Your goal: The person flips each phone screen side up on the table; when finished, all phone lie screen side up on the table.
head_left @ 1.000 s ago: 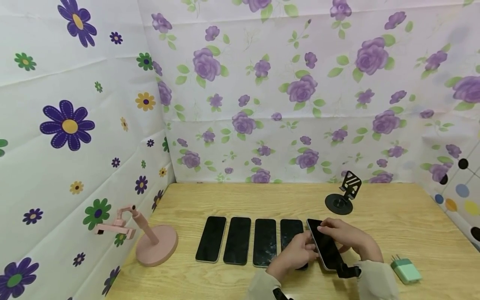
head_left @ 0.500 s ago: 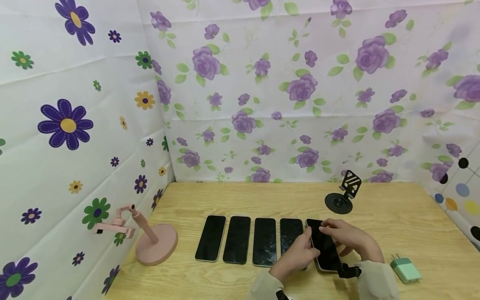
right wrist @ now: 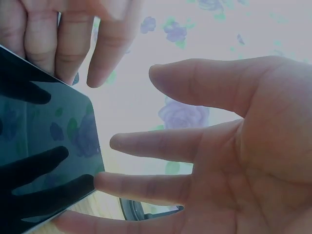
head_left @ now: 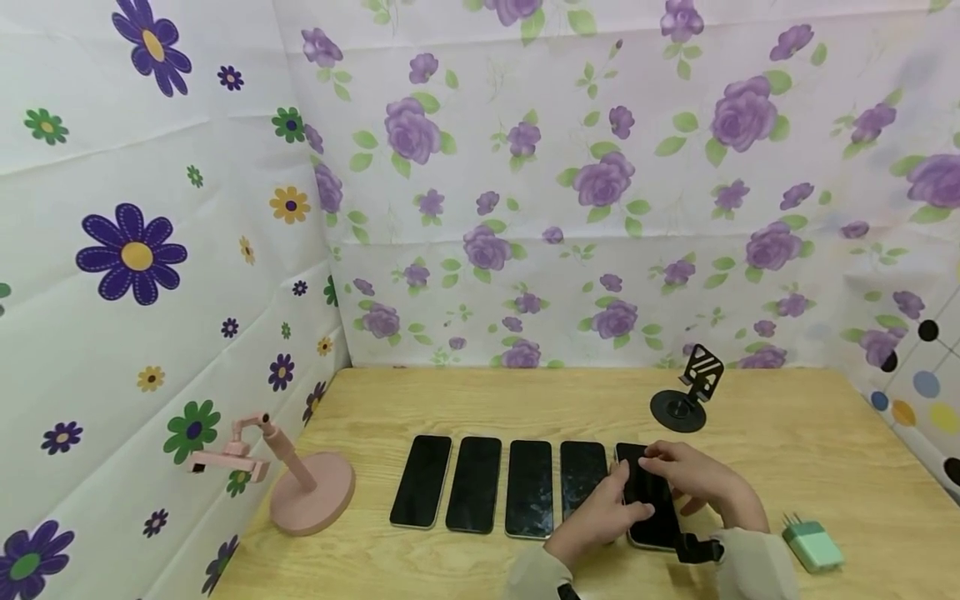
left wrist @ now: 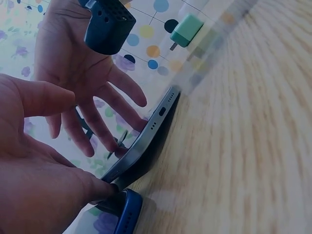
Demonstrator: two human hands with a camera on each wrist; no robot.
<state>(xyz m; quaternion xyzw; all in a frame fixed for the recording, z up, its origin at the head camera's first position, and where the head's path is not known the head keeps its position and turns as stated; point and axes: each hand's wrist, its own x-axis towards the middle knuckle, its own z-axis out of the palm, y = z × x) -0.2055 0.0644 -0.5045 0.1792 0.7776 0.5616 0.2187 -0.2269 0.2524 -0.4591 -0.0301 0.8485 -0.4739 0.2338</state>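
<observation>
A black-screened smartphone lies at the right end of a row. In the left wrist view, its near edge with the charging port slants: the left side is raised off the table, the right corner low. My left hand has its fingers at the raised left edge, while the thumb stays apart above the screen. Across the phone, my right hand reaches over with its fingers spread. In the right wrist view a fingertip meets the phone's edge. Immediately left lies a neighbouring phone, partly covered by my left hand.
Farther left, more black phones lie side by side. A pink stand rises at the table's left, a black folding stand at the back right. A green charger plug sits right of my right sleeve on the wooden table.
My left fingers have shifted from beneath the phone to its left edge, and the thumb now shows over the screen. The phone has settled slightly toward the row. My right hand has barely moved.
</observation>
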